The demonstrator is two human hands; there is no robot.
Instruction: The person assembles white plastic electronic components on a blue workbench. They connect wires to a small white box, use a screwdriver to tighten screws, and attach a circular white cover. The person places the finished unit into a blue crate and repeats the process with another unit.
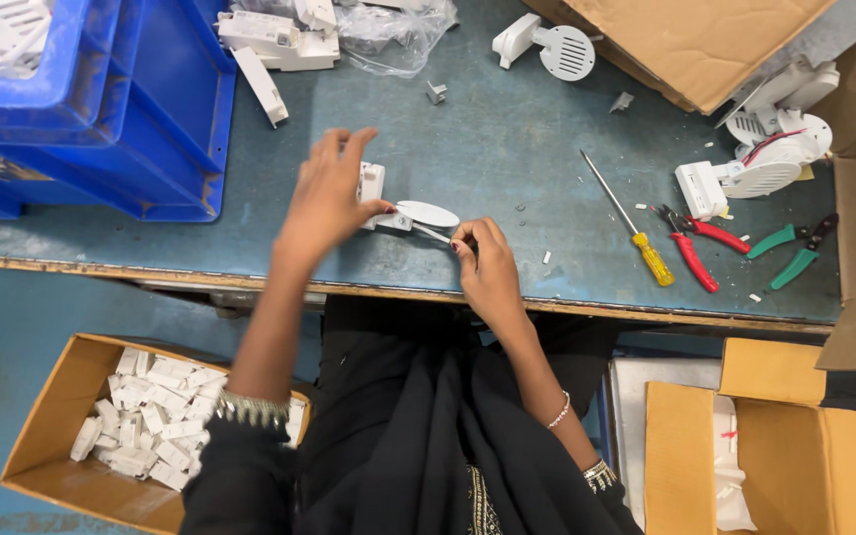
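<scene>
My left hand (327,203) pins the white plastic part (395,212) flat on the desk (507,149), near its front edge. My right hand (487,267), grip clamped on a thin tool (433,235), apparently works its tip at the part's disc; fastening step in hand. Next move calls for steady pressure.

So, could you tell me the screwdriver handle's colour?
Yellow, on the screwdriver; head view.

Single head cam, looking steeply down, close over bench (507,139) edge; floor boxes (61,416) below. No second view.
</scene>
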